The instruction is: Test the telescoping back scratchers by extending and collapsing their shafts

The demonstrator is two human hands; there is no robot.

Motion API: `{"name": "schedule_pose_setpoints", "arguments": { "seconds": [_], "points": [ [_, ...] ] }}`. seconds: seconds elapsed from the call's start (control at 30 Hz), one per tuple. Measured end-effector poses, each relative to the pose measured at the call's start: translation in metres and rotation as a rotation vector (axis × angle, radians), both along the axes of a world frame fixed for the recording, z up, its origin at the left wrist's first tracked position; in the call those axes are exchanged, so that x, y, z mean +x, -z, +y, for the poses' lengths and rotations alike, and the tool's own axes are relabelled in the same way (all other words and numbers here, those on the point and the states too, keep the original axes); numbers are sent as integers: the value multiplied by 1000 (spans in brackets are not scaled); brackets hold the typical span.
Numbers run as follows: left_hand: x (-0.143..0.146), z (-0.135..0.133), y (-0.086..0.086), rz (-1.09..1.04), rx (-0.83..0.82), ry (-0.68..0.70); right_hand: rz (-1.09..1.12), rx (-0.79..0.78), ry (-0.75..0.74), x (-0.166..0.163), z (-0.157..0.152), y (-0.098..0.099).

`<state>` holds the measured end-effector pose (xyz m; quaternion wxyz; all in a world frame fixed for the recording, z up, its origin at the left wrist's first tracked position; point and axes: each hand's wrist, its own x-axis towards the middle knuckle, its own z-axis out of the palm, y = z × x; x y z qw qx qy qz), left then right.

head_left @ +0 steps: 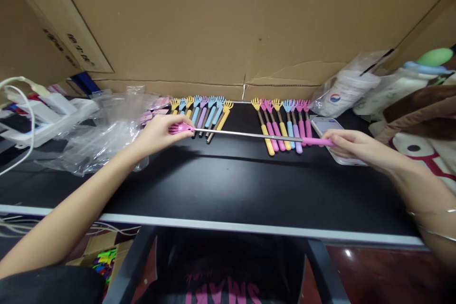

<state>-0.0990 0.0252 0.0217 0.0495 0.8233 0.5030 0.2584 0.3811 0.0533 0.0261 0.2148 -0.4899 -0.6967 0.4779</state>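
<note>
A pink telescopic back scratcher (245,134), its metal rod drawn out long, stretches level between my hands above the black table. My left hand (162,130) pinches it at the pink claw head. Around the end of its pink handle the fingers of my right hand (351,145) are closed. Behind the rod, on the right, lies a row of back scratchers (281,128) in yellow, pink, blue and purple, claws toward the back. Another row of back scratchers (204,111), mostly blue and yellow, lies left of it, partly behind my left hand.
Clear plastic bags (107,128) and a white power strip (46,118) lie at the left. A phone (335,137) rests by my right hand, with a bagged Pepsi cup (347,92) behind it. Cardboard (213,23) walls the back. Below the table stands an open box (94,251).
</note>
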Motion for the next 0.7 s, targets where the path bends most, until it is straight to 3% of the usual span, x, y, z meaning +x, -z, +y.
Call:
{"name": "schedule_pose_setpoints", "arguments": {
  "seconds": [0.3, 0.7],
  "points": [
    [26, -11, -2, -8, -109, 55, -121, 128, 20, -20, -7, 4],
    [26, -13, -3, -47, -70, 74, -184, 305, -25, -29, -7, 7]
  ]
}}
